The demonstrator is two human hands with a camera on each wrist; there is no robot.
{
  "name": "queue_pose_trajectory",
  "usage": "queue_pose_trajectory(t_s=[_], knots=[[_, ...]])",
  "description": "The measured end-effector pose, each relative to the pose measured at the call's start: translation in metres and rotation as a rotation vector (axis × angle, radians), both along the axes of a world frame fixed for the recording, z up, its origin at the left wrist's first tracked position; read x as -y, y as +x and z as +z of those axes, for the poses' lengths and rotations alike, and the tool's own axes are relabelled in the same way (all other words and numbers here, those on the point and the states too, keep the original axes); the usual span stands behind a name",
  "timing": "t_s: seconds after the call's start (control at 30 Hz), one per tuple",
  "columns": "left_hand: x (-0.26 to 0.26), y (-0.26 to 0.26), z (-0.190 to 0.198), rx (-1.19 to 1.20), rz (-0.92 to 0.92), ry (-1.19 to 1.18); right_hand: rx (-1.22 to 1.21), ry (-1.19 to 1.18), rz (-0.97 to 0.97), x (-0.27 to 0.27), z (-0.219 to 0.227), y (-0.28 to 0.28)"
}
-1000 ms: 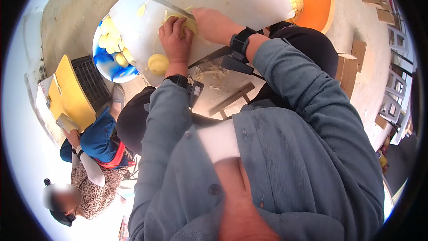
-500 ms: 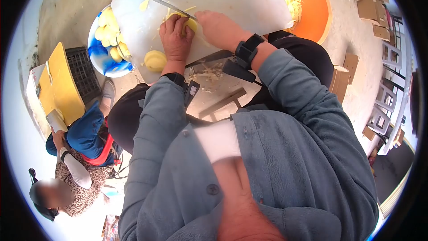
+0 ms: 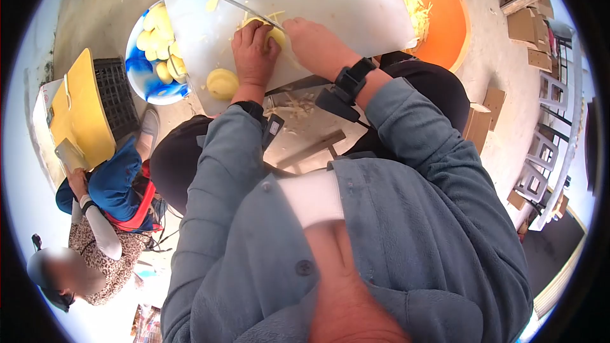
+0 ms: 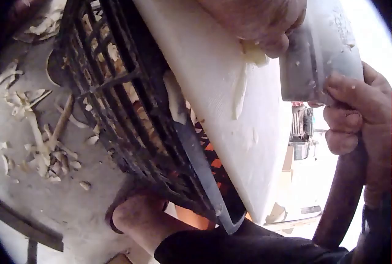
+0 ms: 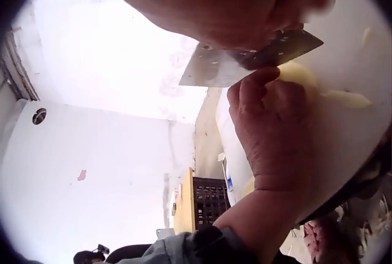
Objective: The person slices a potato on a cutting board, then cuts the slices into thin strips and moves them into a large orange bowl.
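Observation:
In the head view my left hand [image 3: 254, 57] holds a peeled potato [image 3: 276, 38] down on the white cutting board [image 3: 343, 0], its fingers bent over the top. My right hand [image 3: 318, 47] grips a cleaver [image 4: 321, 37] by the handle, the blade standing edge-down against the left fingertips. Thin pale pieces lie along the far side of the blade. Beside the left wrist sits another peeled potato [image 3: 222, 84], with a flat cut face up. From the right wrist view, the potato's yellow side shows past the left knuckles, and the right hand covers part of the blade.
A blue-and-white bowl [image 3: 152, 89] of peeled potatoes stands left of the board. At right, an orange basin [image 3: 451, 19] contains potato strips [image 3: 413, 9]. Under the board is a black plastic crate [image 4: 122, 92], with peelings on the floor. Another person [image 3: 105, 260] sits at lower left.
The head view has shifted slightly. Both hands keep nearly the same place on the board, the cleaver staying at the potato; more thin pieces show beyond the blade than a second ago.

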State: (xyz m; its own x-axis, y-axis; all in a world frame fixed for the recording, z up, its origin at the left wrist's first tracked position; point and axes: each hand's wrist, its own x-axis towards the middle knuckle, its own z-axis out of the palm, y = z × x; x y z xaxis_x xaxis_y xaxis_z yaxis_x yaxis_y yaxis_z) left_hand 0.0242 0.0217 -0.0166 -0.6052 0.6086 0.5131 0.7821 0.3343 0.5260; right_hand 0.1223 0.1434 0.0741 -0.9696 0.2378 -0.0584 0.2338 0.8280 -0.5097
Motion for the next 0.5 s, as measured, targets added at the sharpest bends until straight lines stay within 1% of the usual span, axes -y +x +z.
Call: queue_pose_trajectory(t_s=[0.23, 0.37, 0.47, 0.5], knots=[[-0.002, 0.001, 0.001, -0.029, 0.044, 0.007, 0.105, 0.024, -0.014, 0.006, 0.011, -0.002], [0.000, 0.003, 0.001, -0.022, 0.019, -0.015, 0.089, -0.005, -0.022, 0.006, -0.001, -0.007], [-0.001, 0.001, 0.000, -0.040, 0.004, -0.006, 0.099, 0.045, -0.026, 0.003, -0.018, -0.013], [-0.002, 0.002, -0.001, -0.043, 0.018, 0.007, 0.064, 0.016, -0.039, 0.001, -0.020, -0.012]])
